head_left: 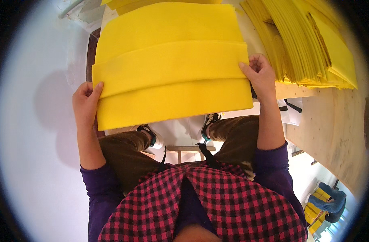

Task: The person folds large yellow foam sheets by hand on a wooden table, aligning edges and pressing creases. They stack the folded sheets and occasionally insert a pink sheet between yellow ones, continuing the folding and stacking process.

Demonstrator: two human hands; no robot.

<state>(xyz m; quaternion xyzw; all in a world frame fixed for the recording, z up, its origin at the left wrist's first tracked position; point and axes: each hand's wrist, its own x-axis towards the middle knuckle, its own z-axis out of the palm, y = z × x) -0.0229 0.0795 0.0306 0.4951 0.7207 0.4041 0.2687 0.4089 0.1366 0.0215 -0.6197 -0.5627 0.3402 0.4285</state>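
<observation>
A wide sheet of yellow fabric [168,60] spreads in front of me, its far part over the table and its near edge hanging above my legs. A folded band runs across its middle from side to side. My left hand [87,97] pinches the left end of this band, thumb on top and fingers curled beneath. At the opposite end, my right hand [260,74] grips the band's right edge the same way, its thumb on the fabric. The fingertips under the cloth are hidden on both sides.
Stacks of folded yellow fabric [301,44] lie on the wooden table [329,121] to the right. More yellow fabric [164,6] sits at the far edge. A white wall [35,121] rises at left. Another person [331,199] is at lower right, near yellow stacks [315,213].
</observation>
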